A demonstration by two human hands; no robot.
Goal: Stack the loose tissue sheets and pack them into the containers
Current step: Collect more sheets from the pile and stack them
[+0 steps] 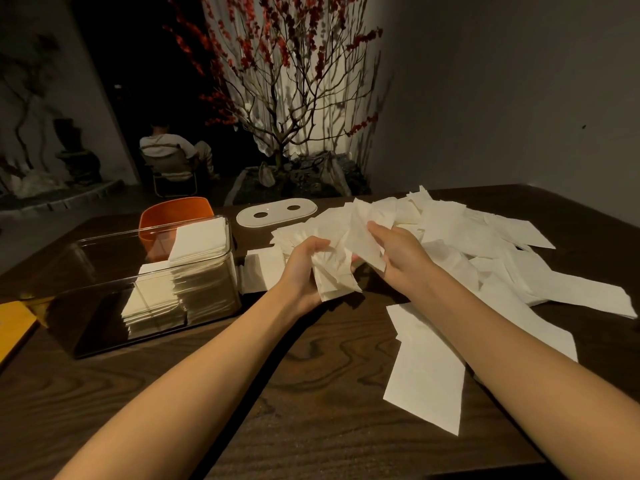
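the left hand point(304, 268) gripped a fanned bundle of tissue sheets point(334, 277), fingers curled round its upper end so the lower edges hung free above the table point(311, 393). that hold looked chosen to keep the gathered sheets together while leaving the other hand free to feed more in. the right hand point(398, 258) was curled at the bundle's right side, its fingers pinching a loose sheet point(363, 237) that rose from the heap, apparently drawing it across to join the rest.

the heap of loose tissue sheets point(467, 244) sprawled over the right half of the table, just behind and beside both hands, within short reach, which probably explained why the hands worked there. a few single sheets point(429, 368) lay nearer the person, apart from the heap.

to the left stood the clear container point(104, 271), open at the top, with neat stacks point(197, 268) already inside at its right end; the left part of it looked unfilled. its position beside the left hand suited dropping a squared bundle straight in. behind it sat an orange container point(176, 216), and a white oval lid point(277, 212) with two holes lay flat farther back, presumably set aside until packing was done.

the bundle in hand was still ragged, so i judged it would need its edges aligned before going in.
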